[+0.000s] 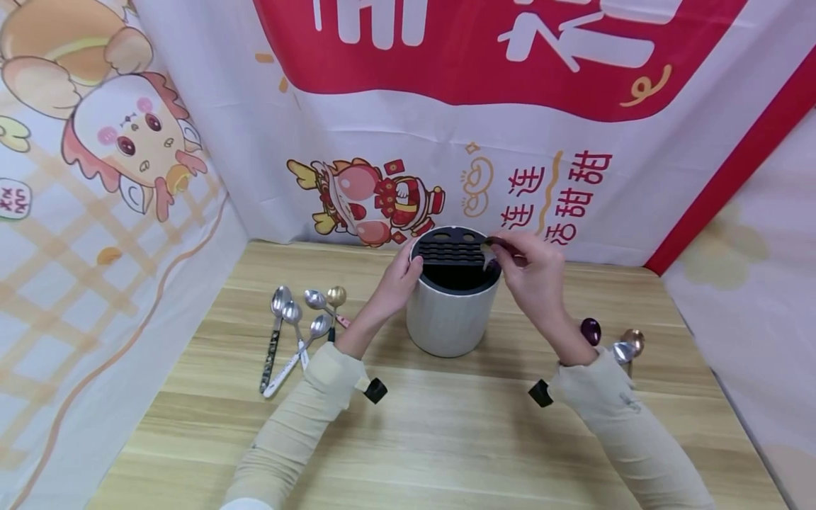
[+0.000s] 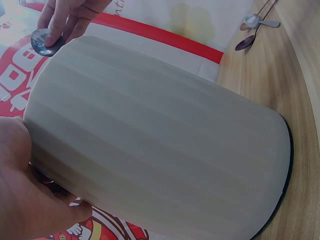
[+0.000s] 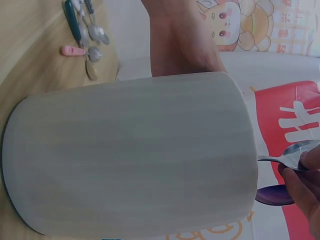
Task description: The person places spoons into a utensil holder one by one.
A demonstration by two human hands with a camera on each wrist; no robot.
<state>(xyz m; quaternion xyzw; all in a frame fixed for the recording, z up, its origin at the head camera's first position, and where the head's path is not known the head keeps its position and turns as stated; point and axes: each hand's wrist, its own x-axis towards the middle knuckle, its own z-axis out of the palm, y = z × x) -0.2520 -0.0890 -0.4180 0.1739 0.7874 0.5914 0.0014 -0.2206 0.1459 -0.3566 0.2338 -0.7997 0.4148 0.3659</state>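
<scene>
A white ribbed utensil holder (image 1: pixel 446 322) with a black slotted insert (image 1: pixel 451 253) stands upright on the table. My left hand (image 1: pixel 395 280) grips its left side near the rim, thumb at the top edge. With the right hand (image 1: pixel 532 269) I pinch a silver spoon (image 3: pixel 295 151) by its bowl over the right part of the opening. The spoon's handle points down toward the holder; its lower end is hidden. Close beside it, under my right fingers, shows the bowl of a dark purple spoon (image 3: pixel 275 195); whether I touch that one I cannot tell.
On the left lie several spoons, among them one with a black patterned handle (image 1: pixel 270 358) and one with a white handle (image 1: pixel 283 373). To the right, partly behind my forearm, are a purple spoon (image 1: pixel 591 331), a silver spoon (image 1: pixel 623 351) and a copper-coloured spoon (image 1: pixel 635 338). Printed cloth hangs behind.
</scene>
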